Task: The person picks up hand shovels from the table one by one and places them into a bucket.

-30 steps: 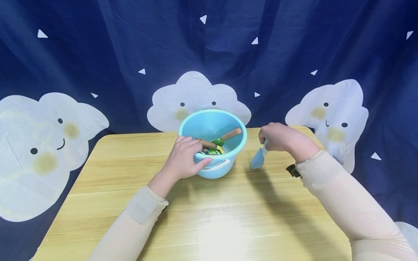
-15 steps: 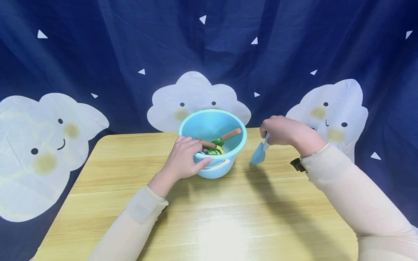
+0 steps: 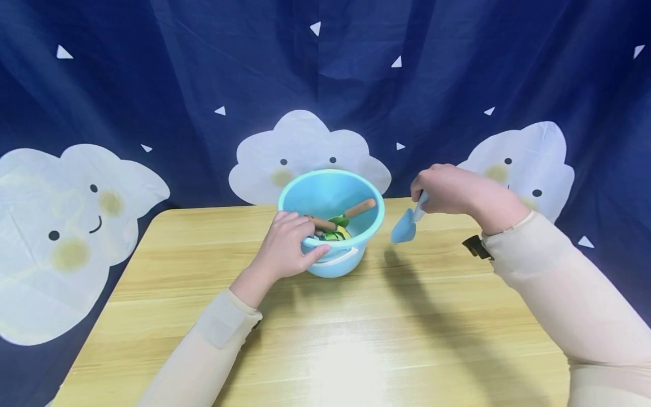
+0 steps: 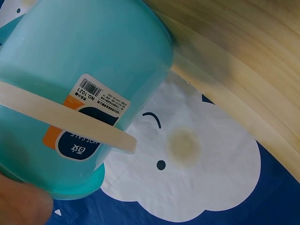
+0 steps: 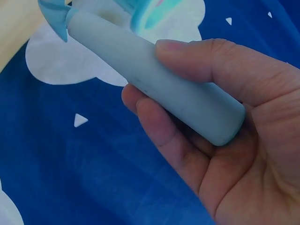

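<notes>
In the head view a light-blue bucket (image 3: 330, 264) stands toward the back of the wooden table. My left hand (image 3: 285, 246) grips its near-left rim, thumb outside and fingers over the edge. To the bucket's right, my right hand (image 3: 452, 189) holds a small light-blue toy trowel (image 3: 403, 227) by its handle, blade pointing down and left above the tabletop. The right wrist view shows thumb and fingers round the thick pale handle (image 5: 140, 65). Inside the bucket lie tools with wooden handles (image 3: 360, 209), one with a green head; the rest is partly hidden.
The bucket's white carry handle (image 3: 342, 258) hangs down at its front; a label (image 4: 89, 112) is on its side. Behind the wooden table (image 3: 325, 339) hangs a dark blue curtain (image 3: 193, 68) with white clouds and triangles.
The right hand has risen and shifted slightly right, lifting the trowel higher off the table and tilting it more. The left hand and bucket stay put.
</notes>
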`<act>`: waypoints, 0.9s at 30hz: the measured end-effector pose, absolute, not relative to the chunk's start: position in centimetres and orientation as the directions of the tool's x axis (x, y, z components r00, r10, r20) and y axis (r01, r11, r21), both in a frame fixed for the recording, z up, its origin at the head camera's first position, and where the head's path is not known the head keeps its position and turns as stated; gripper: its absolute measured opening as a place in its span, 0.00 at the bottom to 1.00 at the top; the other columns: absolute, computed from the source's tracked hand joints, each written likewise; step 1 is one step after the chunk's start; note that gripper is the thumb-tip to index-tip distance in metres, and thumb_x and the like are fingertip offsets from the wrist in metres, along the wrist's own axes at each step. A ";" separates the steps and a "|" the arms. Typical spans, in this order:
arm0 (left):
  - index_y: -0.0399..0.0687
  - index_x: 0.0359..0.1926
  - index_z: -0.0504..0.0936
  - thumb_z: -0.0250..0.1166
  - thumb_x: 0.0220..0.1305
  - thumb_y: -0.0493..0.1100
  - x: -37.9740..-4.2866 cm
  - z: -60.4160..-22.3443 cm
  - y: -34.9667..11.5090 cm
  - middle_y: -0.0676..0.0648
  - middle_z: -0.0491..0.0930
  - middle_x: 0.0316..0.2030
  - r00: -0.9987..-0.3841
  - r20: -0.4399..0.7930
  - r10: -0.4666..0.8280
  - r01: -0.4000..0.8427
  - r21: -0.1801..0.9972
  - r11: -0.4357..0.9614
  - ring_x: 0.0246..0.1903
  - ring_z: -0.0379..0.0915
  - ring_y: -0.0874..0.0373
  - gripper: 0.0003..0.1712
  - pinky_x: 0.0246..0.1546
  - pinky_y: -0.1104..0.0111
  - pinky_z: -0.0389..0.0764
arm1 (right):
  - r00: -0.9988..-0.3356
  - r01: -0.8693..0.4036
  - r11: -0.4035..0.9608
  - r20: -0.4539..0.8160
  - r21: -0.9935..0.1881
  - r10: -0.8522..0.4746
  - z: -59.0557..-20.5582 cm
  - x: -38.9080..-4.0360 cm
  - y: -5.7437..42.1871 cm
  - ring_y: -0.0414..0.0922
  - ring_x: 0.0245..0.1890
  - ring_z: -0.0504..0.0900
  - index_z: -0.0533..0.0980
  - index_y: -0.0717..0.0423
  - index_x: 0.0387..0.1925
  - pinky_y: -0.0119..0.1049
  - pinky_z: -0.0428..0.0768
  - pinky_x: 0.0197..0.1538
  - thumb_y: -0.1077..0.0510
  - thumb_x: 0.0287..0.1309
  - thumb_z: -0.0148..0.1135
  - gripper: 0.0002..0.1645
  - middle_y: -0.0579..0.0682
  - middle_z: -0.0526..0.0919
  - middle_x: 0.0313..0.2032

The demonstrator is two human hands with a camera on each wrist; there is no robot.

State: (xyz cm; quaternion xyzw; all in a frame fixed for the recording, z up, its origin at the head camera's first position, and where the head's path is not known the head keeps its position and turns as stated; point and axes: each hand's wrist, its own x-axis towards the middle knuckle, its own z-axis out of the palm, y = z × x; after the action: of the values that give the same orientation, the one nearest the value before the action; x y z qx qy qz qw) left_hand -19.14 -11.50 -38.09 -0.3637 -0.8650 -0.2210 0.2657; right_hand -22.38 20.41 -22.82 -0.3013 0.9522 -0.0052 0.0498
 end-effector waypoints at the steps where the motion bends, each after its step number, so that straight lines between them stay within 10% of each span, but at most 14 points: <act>1: 0.52 0.37 0.85 0.61 0.61 0.64 -19.1 -38.1 -11.5 0.57 0.86 0.43 -0.593 0.621 0.512 0.747 0.188 0.637 0.40 0.78 0.58 0.22 0.44 0.59 0.66 | -0.813 -0.575 0.817 -0.086 -0.035 -0.576 -22.6 -22.3 20.5 0.48 0.27 0.73 0.84 0.56 0.29 0.43 0.75 0.35 0.72 0.45 0.68 0.09 0.48 0.81 0.28; 27: 0.48 0.32 0.83 0.57 0.63 0.68 -18.8 -38.0 -11.8 0.53 0.84 0.32 -0.610 0.619 0.494 0.723 0.182 0.666 0.34 0.73 0.56 0.29 0.43 0.58 0.67 | -0.804 -0.590 0.802 0.024 0.098 -0.594 -16.6 -21.0 19.5 0.52 0.30 0.76 0.84 0.62 0.34 0.48 0.77 0.38 0.70 0.50 0.67 0.08 0.53 0.84 0.30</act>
State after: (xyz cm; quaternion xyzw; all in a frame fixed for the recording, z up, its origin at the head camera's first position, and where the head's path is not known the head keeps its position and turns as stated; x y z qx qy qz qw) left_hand -18.84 -11.76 -38.04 -0.3491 -0.8719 -0.2122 0.2700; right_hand -20.96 19.49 -16.64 -0.3120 0.9487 0.0426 -0.0268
